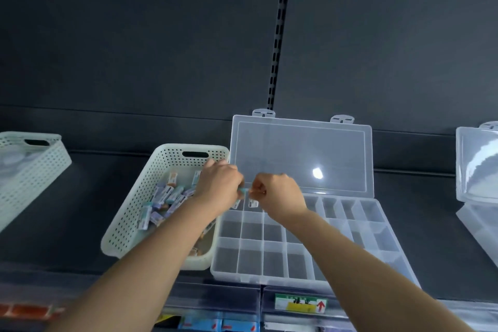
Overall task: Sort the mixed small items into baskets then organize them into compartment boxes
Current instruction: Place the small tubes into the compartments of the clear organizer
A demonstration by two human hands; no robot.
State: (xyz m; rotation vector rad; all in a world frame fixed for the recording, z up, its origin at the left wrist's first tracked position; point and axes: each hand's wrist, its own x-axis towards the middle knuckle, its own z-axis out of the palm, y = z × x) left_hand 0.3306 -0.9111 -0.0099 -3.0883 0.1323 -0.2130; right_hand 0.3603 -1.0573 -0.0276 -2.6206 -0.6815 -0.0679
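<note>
A cream perforated basket [129, 224] on the dark shelf holds several small wrapped packets [164, 197]. Right of it lies a clear compartment box [269, 259] with its lid [301, 153] propped open against the back panel. My left hand [219, 183] and my right hand [277, 194] meet above the box's far-left compartments, both with curled fingers pinching a small teal packet [244, 191] between them. Another small packet [253, 203] lies in a far compartment just below the hands.
A pale green perforated basket [29, 170] stands at the far left. A second clear box [477, 170] with a raised lid sits at the right edge. Price labels [300, 303] line the shelf's front edge; boxed goods show below.
</note>
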